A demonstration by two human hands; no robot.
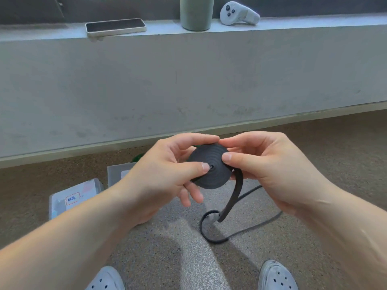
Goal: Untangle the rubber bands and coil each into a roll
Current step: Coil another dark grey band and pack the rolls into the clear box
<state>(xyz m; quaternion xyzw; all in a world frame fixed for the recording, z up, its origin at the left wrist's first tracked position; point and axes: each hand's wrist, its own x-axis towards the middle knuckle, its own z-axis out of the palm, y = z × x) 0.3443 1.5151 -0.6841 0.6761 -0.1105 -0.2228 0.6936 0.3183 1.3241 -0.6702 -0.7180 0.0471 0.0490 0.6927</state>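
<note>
A black rubber band is wound into a flat spiral roll [209, 160] held in the air between both hands. My left hand [167, 174] grips the roll, thumb near its centre hole and fingers behind and under it. My right hand [270, 164] pinches the roll's right edge, thumb on the face and fingers behind. The band's loose tail [234, 197] hangs from the roll's right side down to the floor, where it loops [209, 229] and trails to the right. A bit of something green [138, 156] shows behind my left hand.
Two clear plastic boxes [73, 197] with paper labels sit on the speckled floor at lower left. A concrete ledge [188, 59] runs across ahead, carrying a phone [115, 27], a green cup [196, 13] and a white controller [238, 13]. My two shoes [276, 277] show at the bottom.
</note>
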